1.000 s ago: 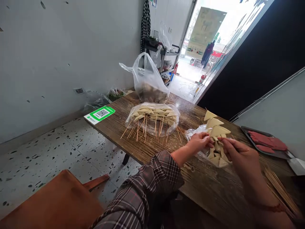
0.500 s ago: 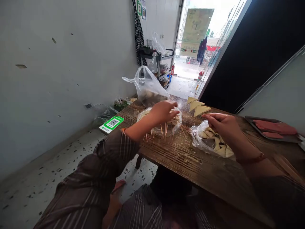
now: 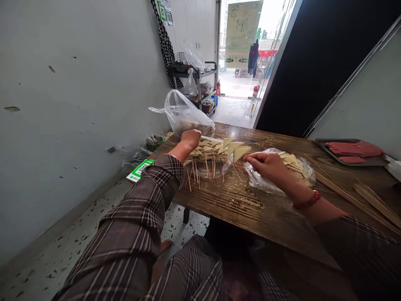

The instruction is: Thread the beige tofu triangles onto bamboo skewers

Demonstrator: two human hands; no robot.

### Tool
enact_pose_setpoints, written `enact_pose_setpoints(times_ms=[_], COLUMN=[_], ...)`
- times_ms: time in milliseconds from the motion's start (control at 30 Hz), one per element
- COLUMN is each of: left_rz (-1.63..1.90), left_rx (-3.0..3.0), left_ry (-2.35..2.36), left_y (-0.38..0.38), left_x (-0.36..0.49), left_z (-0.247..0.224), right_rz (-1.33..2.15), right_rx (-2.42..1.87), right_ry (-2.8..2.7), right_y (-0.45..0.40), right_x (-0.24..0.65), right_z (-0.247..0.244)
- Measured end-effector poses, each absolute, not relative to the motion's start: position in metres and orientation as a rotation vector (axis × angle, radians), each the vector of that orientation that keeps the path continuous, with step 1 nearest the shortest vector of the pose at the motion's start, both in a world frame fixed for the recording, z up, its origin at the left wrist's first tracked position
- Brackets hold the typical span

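My right hand (image 3: 263, 163) pinches the end of a skewer that carries a few pale tofu triangles (image 3: 242, 152). These hang over the right side of a plastic-lined container, where finished tofu skewers (image 3: 206, 147) lie with their thin sticks poking out toward me. At that container's far left edge, my left hand (image 3: 190, 140) is closed, its fingertips turned away; what they hold, if anything, is hidden. A clear plastic bag (image 3: 266, 184) with more tofu triangles (image 3: 291, 161) lies behind and under my right hand.
Behind my left hand stands a knotted clear bag (image 3: 191, 117). Bare skewers (image 3: 344, 192) lie at the right, near a dark tray (image 3: 322, 146) of pink meat. A green QR-code stand (image 3: 139, 170) is at the table's left edge, beside the wall.
My left hand has drawn back left from above the container to its far left edge. My right hand has moved left and lower with the skewer, over the container. The view has shifted right.
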State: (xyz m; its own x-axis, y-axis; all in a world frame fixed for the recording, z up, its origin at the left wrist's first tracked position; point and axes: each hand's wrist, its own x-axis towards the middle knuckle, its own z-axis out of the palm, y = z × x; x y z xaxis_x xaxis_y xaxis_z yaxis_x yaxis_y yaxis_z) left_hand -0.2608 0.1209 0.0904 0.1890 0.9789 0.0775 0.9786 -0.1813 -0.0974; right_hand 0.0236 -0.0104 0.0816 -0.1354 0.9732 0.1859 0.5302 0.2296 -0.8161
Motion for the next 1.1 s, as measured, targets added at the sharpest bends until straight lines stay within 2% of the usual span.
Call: enact_pose_setpoints(times_ms=[267, 467, 667, 833, 1100], left_rz=[-0.12, -0.192, -0.137, -0.108, -0.161], left_rx=[-2.363, -2.408, -2.436, -2.44, -2.474], left_ry=[-1.853, -1.784, -1.759, -1.767, -1.708], left_y=[0.106, 0.093, 0.08, 0.075, 0.049], left_x=[-0.259, -0.256, -0.252, -0.253, -0.263], left_z=[0.106, 0.116, 0.116, 0.116, 0.108], right_rz=[1.04, 1.058, 1.039, 0.961, 0.65], right_rx=[-1.278, -1.276, -1.277, -1.237, -1.301], right_ry=[-1.828, -1.703, -1.807, -2.006, -2.152], right_y=[-0.004, 0.014, 0.022, 0.023, 0.011], right_x=[-0.025, -0.062, -0.088, -0.09, -0.057], right_z=[0.052, 0.02, 0.003, 0.006, 0.043])
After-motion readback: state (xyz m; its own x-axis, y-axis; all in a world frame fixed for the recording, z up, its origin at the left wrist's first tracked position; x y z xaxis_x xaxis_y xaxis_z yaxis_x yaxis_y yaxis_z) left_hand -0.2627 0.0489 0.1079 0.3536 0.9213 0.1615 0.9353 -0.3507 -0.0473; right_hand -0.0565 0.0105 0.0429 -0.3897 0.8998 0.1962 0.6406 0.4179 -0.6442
